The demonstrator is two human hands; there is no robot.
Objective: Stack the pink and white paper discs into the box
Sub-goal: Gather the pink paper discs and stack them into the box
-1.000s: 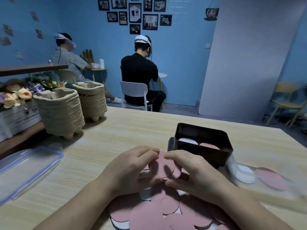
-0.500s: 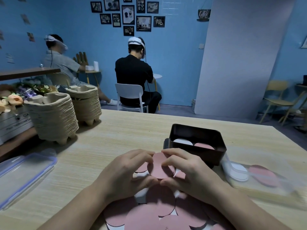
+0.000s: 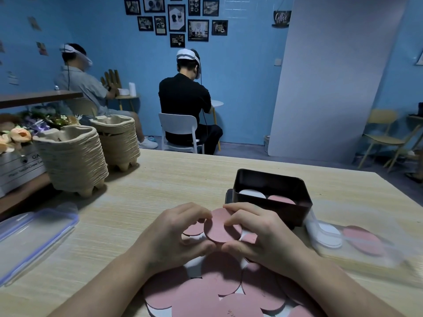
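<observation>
A small stack of pink paper discs [image 3: 219, 227] is raised just above the table, pinched by my left hand [image 3: 176, 234] on its left edge and my right hand [image 3: 263, 236] on its right edge. A loose pile of pink and white discs [image 3: 219, 291] lies on the table under my wrists. The dark box [image 3: 272, 179] stands just beyond my right hand, with a white disc [image 3: 251, 193] and a pink disc [image 3: 281, 199] inside it.
A clear lid [image 3: 357, 243] lies right of the box over two more discs. Stacked pulp trays [image 3: 73, 159] stand at the left, and a clear container lid [image 3: 32, 239] lies near the left edge. Two people sit at the far wall.
My hands have gathered the pink discs and lifted them off the pile, holding them more upright between the fingertips of both hands.
</observation>
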